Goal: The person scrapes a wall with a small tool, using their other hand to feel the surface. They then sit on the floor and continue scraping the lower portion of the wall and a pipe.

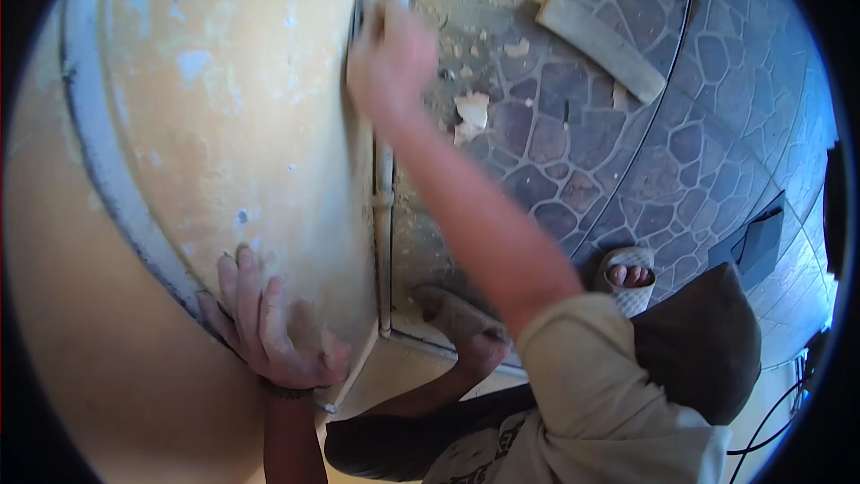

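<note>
My left hand (269, 323) lies against the yellow wall (269, 108), its fingers spread and a dark bracelet at the wrist. Patches of bare, paler surface show in the paint above it. My right hand (394, 67) is closed and smeared by motion, close to the foot of the wall. A flat tool with a dark edge, which looks like a scraper (358, 16), is in its grip and against the wall; most of it is hidden by the fingers and blur. Beside this hand, a pale pipe (383, 188) runs along the wall's base.
Paint flakes (472, 110) and crumbs litter the stone-patterned floor (573, 143). A worn wooden plank (602, 47) lies there, near a thin dark cable (658, 94). My slippered feet (629, 276) are close by. A dark grey object (751, 242) and black cables (770, 439) are at the right.
</note>
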`<state>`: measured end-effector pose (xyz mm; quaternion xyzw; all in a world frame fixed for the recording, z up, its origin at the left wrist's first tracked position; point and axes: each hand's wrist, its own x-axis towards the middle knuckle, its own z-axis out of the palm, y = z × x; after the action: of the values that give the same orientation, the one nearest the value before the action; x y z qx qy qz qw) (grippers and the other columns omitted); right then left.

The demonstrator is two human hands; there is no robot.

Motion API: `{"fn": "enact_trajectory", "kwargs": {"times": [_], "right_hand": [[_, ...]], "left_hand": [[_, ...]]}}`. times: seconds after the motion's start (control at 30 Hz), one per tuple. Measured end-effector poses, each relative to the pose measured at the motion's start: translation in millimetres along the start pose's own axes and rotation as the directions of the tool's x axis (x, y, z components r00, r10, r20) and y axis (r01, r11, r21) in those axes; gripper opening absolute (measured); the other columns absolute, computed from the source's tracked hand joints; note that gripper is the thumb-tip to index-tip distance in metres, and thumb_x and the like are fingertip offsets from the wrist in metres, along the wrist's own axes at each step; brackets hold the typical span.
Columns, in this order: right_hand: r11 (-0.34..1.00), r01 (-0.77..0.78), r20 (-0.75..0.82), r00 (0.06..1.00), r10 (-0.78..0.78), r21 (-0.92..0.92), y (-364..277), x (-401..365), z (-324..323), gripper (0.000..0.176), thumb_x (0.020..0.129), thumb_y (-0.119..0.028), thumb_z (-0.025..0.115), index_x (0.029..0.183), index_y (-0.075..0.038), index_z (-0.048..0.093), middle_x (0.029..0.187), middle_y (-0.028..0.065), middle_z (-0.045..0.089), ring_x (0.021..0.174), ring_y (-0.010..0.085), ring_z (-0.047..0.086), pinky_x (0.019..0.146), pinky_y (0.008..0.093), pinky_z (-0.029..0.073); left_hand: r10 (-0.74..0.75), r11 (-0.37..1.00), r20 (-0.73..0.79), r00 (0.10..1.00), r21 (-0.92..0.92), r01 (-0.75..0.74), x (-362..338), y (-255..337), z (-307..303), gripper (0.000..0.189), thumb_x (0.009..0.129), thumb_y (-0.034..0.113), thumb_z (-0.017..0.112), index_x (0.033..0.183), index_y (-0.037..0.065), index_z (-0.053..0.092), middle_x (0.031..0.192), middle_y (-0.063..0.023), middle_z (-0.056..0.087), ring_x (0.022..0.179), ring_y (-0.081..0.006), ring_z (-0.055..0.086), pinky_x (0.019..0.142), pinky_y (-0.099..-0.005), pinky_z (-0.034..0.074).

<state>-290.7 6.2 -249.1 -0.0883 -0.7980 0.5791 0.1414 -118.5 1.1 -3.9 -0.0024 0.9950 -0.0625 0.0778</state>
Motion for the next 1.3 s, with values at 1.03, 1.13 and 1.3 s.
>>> {"fn": "enact_trajectory", "kwargs": {"times": [1.03, 1.13, 1.3], "right_hand": [[0.815, -0.576, 0.401, 0.732, 0.550, -0.066, -43.5, -126.7, -97.5, 0.018, 0.092, -0.021, 0.060, 0.086, -0.004, 0.063, 0.070, 0.0197, 0.062, 0.061, 0.0344, 0.061, 0.057, 0.0436, 0.046], [0.701, -0.713, 0.493, 0.618, 0.613, 0.023, -34.0, -112.4, -98.4, 0.025, 0.093, -0.023, 0.059, 0.081, -0.002, 0.063, 0.065, 0.0168, 0.061, 0.060, 0.0279, 0.061, 0.055, 0.0405, 0.045], [0.238, -0.966, 0.807, 0.222, 0.547, 0.105, -14.3, -49.4, -122.9, 0.021, 0.093, -0.023, 0.060, 0.083, -0.006, 0.065, 0.065, 0.0001, 0.057, 0.056, 0.0087, 0.049, 0.049, 0.0276, 0.037]], "left_hand": [[0.025, 1.000, 0.031, 0.999, 0.012, -0.025, 2.2, 2.3, -2.7, 0.067, 0.082, 0.047, 0.046, 0.126, -0.004, 0.047, 0.133, -0.0277, 0.049, 0.128, -0.0483, 0.041, 0.106, -0.0654, 0.016], [0.061, 0.998, -0.017, 0.998, 0.007, -0.061, 5.6, 0.3, -1.2, 0.067, 0.082, 0.047, 0.047, 0.125, -0.004, 0.047, 0.133, -0.0273, 0.049, 0.128, -0.0473, 0.042, 0.106, -0.0652, 0.016], [0.072, 0.997, -0.076, 0.995, 0.006, -0.071, 3.4, -0.4, 0.8, 0.062, 0.077, 0.039, 0.056, 0.122, -0.004, 0.050, 0.133, -0.0257, 0.050, 0.128, -0.0444, 0.043, 0.108, -0.0636, 0.018]]}}
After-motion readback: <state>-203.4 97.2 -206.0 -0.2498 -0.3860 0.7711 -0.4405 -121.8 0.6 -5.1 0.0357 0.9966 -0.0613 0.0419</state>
